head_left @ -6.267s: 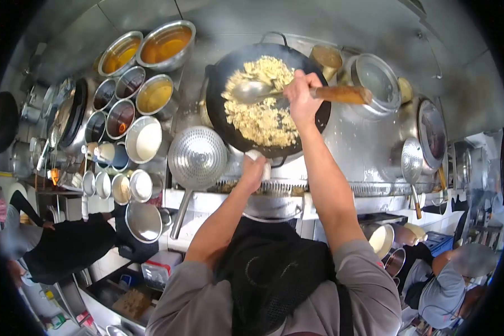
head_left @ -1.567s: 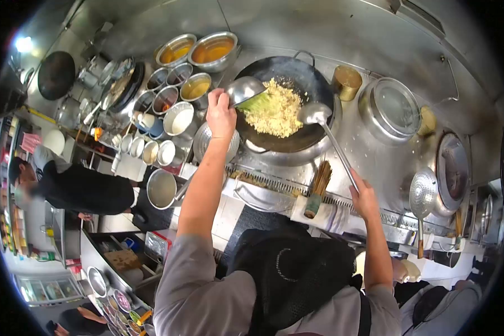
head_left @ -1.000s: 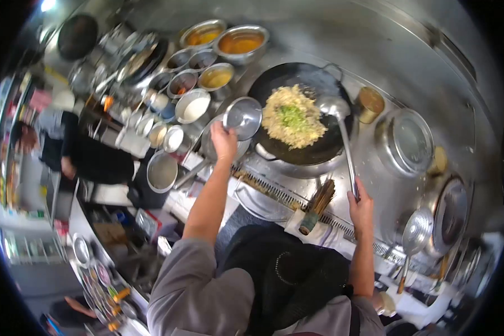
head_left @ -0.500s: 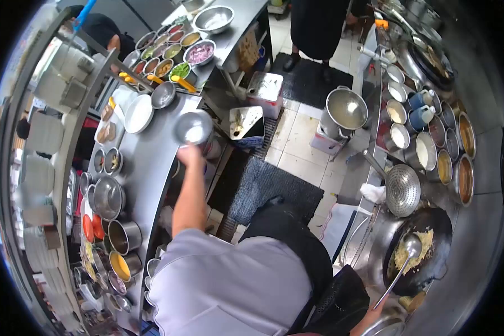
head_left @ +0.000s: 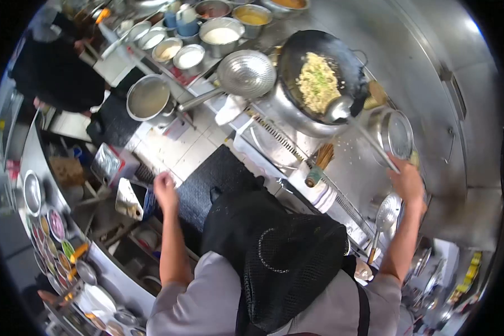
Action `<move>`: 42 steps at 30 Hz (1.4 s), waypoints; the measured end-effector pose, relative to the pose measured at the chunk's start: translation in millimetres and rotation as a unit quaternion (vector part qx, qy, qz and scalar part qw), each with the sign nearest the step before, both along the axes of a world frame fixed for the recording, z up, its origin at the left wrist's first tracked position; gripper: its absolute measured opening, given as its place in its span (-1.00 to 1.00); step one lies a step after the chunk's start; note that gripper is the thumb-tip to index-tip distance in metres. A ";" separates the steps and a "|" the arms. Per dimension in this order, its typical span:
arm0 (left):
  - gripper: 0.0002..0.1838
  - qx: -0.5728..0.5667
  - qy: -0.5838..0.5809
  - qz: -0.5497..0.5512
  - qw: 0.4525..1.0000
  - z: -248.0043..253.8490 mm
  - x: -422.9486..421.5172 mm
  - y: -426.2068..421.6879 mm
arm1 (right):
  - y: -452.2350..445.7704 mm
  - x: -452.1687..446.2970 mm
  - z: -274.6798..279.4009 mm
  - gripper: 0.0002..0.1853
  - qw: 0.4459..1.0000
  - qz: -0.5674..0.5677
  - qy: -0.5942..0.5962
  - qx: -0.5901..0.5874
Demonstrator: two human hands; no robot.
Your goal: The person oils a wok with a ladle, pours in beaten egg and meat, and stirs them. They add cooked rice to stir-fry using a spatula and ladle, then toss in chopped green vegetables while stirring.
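Note:
My right hand (head_left: 407, 182) is closed around the long handle of a metal ladle (head_left: 339, 108). The ladle's bowl is down at the near edge of the food in a black wok (head_left: 351, 64). That food looks like fried rice (head_left: 317, 84), yellowish with green bits on top. Away from the stove, my left hand (head_left: 165, 191) hangs over the floor mat with its fingers curled in, slightly blurred and with nothing visible in it. A large perforated strainer (head_left: 246, 73) rests beside the wok, its handle pointing left.
Pots of sauces and a white-filled pot (head_left: 222, 31) line the stove's far side. A bamboo brush (head_left: 321, 165) lies on the counter, and a slotted ladle (head_left: 387, 211) to its right. A stockpot (head_left: 149, 98) stands beyond. Another person (head_left: 59, 73) is at far left.
The view has swung from the prep counter towards the stove. My left hand no longer holds the metal bowl. Green bits now show on the food, and the ladle has shifted to its near edge.

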State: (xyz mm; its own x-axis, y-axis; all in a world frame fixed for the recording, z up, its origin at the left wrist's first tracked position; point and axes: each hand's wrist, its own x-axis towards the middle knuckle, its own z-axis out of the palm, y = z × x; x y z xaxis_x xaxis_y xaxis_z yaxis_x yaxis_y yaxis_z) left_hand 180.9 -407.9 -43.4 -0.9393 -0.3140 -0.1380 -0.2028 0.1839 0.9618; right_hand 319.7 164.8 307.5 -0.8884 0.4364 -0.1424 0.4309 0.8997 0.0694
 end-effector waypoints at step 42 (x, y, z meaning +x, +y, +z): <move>-0.74 0.307 -0.332 -0.471 0.757 33.7 -223.2 419.4 | -36.0 -7.3 -184.6 -0.47 0.922 -0.168 0.293 -0.189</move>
State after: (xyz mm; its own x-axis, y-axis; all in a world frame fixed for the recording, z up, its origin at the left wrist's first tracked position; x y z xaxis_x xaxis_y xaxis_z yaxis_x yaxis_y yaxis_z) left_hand -42.3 11.5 -9.8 -0.3652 0.7674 -0.5270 -0.7363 0.1082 0.6679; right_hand 312.4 128.8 122.9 -0.6850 0.7183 0.1215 0.5531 0.6214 -0.5550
